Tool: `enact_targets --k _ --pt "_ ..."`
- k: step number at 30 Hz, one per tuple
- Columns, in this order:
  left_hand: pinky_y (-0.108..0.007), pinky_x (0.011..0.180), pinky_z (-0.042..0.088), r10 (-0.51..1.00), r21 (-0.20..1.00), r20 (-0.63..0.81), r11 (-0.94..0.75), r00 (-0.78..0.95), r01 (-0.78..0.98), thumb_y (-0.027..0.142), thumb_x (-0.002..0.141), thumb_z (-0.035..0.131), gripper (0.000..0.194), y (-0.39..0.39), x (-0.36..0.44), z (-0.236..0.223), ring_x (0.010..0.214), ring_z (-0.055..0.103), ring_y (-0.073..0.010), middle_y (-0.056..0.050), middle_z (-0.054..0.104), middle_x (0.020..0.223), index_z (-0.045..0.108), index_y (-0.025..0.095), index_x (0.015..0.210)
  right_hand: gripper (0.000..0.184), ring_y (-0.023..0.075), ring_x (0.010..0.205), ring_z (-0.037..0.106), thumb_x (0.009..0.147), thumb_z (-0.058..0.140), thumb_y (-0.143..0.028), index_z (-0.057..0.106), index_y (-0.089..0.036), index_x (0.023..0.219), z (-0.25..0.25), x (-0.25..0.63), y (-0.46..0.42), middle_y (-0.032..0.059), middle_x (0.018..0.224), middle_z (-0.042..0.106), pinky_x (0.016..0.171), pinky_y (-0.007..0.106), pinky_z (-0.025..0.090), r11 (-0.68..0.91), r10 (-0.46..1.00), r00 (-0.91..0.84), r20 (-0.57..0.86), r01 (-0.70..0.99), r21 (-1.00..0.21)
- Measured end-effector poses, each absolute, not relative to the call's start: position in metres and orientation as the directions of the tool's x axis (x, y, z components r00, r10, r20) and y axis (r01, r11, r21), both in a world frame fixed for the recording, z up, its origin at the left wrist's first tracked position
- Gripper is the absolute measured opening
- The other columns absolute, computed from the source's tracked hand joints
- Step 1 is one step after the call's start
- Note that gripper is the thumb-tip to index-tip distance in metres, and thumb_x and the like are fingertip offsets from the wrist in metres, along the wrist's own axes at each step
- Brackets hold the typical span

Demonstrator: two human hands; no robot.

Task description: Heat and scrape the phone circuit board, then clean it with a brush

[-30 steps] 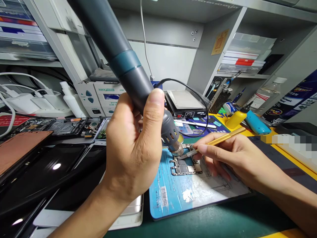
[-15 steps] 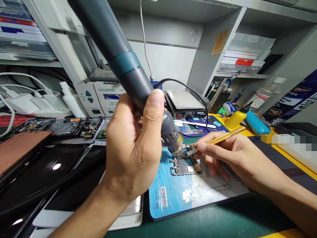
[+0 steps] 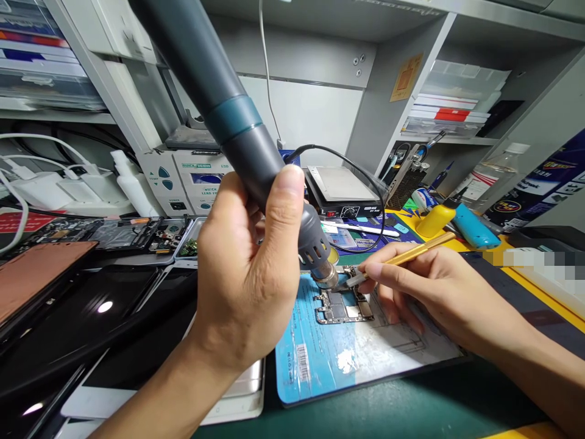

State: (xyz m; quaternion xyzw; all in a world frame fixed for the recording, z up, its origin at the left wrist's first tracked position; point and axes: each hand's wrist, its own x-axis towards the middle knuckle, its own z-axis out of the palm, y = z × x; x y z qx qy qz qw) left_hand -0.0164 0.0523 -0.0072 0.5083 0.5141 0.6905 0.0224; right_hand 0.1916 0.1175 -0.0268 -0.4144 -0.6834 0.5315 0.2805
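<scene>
My left hand point(image 3: 253, 274) is wrapped round a dark grey hot air gun point(image 3: 237, 116), thumb on its upper side. The gun slants down to the right, and its metal nozzle point(image 3: 326, 277) hangs close over a phone circuit board point(image 3: 336, 308). Pinched in my right hand point(image 3: 411, 280) is a gold-handled knife point(image 3: 420, 249), its grey blade pointing left at the board beneath the nozzle. Whether the blade touches a part there is too small to tell. The board lies flat on a blue and white box point(image 3: 315, 372), on the dark green mat point(image 3: 388, 405).
Phones and a dark phone screen point(image 3: 86, 299) crowd the left side. Behind stand the hot air station point(image 3: 183, 183) and a small hot plate point(image 3: 340, 189). A yellow bottle point(image 3: 436, 219) and a blue bottle point(image 3: 475, 225) are at the right. A black hose crosses lower left.
</scene>
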Motion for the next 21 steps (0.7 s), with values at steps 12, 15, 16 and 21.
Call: enact_targets --k 12,15,16,21 --pt "-0.023 0.05 0.049 0.563 0.735 0.674 -0.45 -0.478 0.507 0.054 0.098 0.056 0.032 0.0547 -0.0166 -0.0076 0.083 0.068 -0.0135 -0.001 0.074 0.089 0.07 0.025 0.097 0.033 0.01 0.036 0.051 0.081 0.076 -0.053 0.071 -0.021 0.078 -0.0283 0.1924 0.1183 0.0013 0.053 0.066 0.03 0.015 0.037 0.084 0.859 -0.511 -0.027 0.193 -0.978" --pt "-0.025 0.046 0.046 0.575 0.742 0.666 -0.447 -0.475 0.499 0.054 0.098 0.056 0.032 0.0537 -0.0163 -0.0087 0.083 0.068 -0.0145 -0.001 0.073 0.089 0.07 0.026 0.095 0.031 0.0103 0.036 0.052 0.083 0.075 -0.051 0.071 -0.021 0.078 -0.0288 0.1923 0.1184 0.0015 0.054 0.067 0.03 0.015 0.038 0.083 0.857 -0.514 -0.026 0.188 -0.979" --pt "-0.025 0.045 0.046 0.579 0.744 0.664 -0.446 -0.474 0.497 0.054 0.098 0.056 0.032 0.0534 -0.0161 -0.0088 0.083 0.068 -0.0146 -0.001 0.073 0.089 0.07 0.026 0.094 0.029 0.0108 0.037 0.053 0.083 0.076 -0.049 0.071 -0.021 0.078 -0.029 0.1921 0.1185 0.0014 0.054 0.067 0.03 0.015 0.039 0.082 0.857 -0.515 -0.019 0.172 -0.982" --pt "-0.027 0.049 0.049 0.584 0.75 0.66 -0.468 -0.474 0.468 0.054 0.098 0.056 0.03 0.0528 -0.0177 -0.0069 0.074 0.066 -0.0131 0.001 0.07 0.083 0.068 0.027 0.09 0.03 0.0107 0.036 0.054 0.082 0.076 -0.049 0.071 -0.02 0.078 -0.028 0.1896 0.1177 0.0011 0.055 0.067 0.029 0.014 0.039 0.057 0.852 -0.523 -0.025 0.14 -0.989"
